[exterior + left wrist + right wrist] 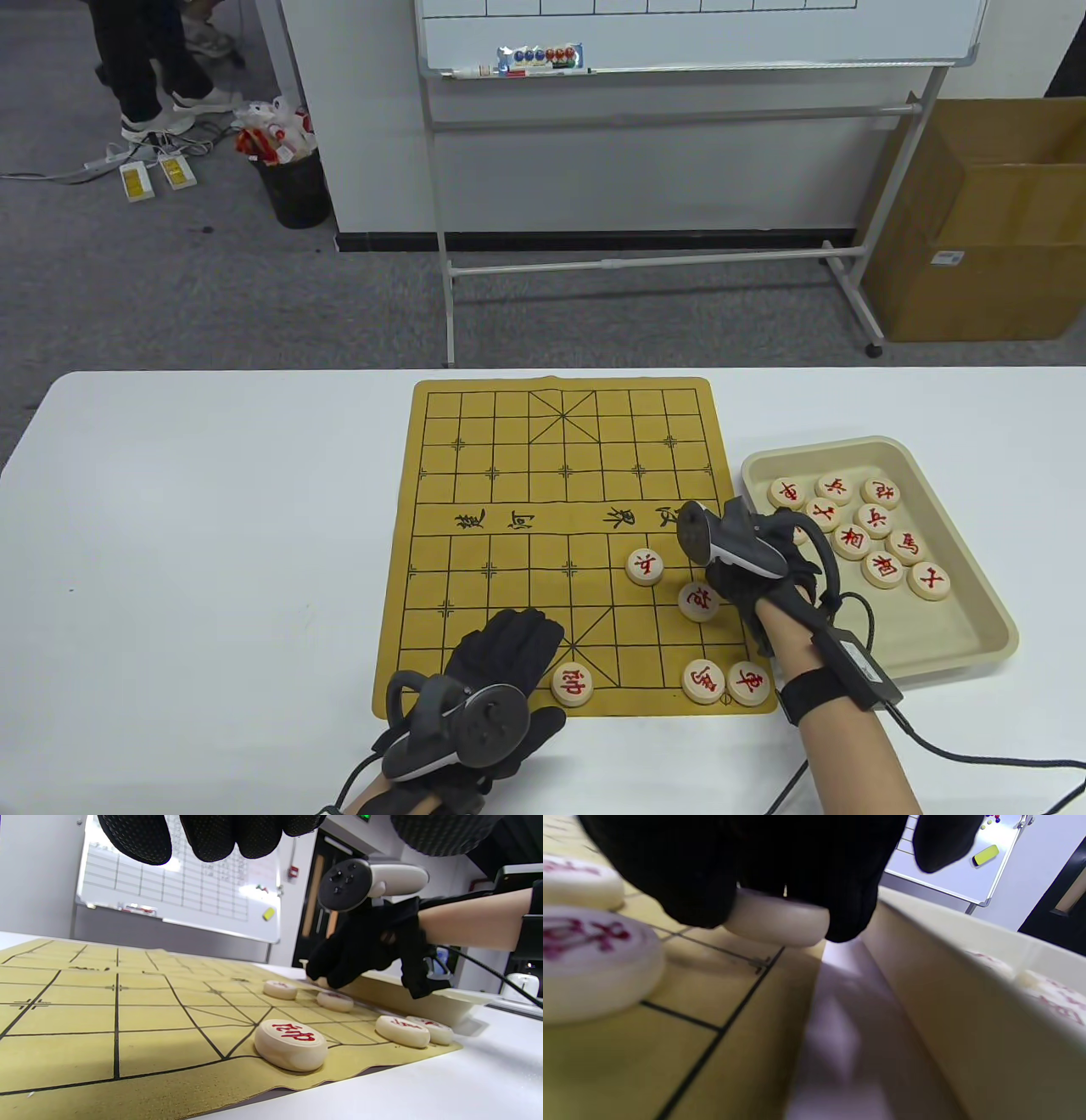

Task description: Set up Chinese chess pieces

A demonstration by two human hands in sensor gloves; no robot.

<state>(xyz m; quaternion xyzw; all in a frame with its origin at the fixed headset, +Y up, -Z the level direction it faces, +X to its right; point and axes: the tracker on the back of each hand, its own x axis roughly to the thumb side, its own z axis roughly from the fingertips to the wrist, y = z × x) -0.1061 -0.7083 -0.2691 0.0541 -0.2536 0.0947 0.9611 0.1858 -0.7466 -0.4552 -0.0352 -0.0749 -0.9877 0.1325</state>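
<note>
The yellow board mat (509, 475) lies mid-table. On its near right part sit several cream pieces with red characters, among them one (644, 566) beside my right hand and one (573, 683) on the bottom row. My left hand (517, 641) rests flat on the board beside that bottom-row piece (290, 1043), fingers straight and holding nothing. My right hand (734, 577) hovers low at the board's right edge. In the right wrist view its fingers pinch a cream piece (778, 921) just over the board. Its face is hidden.
A beige tray (848, 444) holding several more pieces (874, 543) stands right of the board, its wall (967, 976) close to my right hand. A cable (950, 751) trails from my right wrist. A whiteboard stand (645, 263) and cardboard box (984, 238) are behind the table.
</note>
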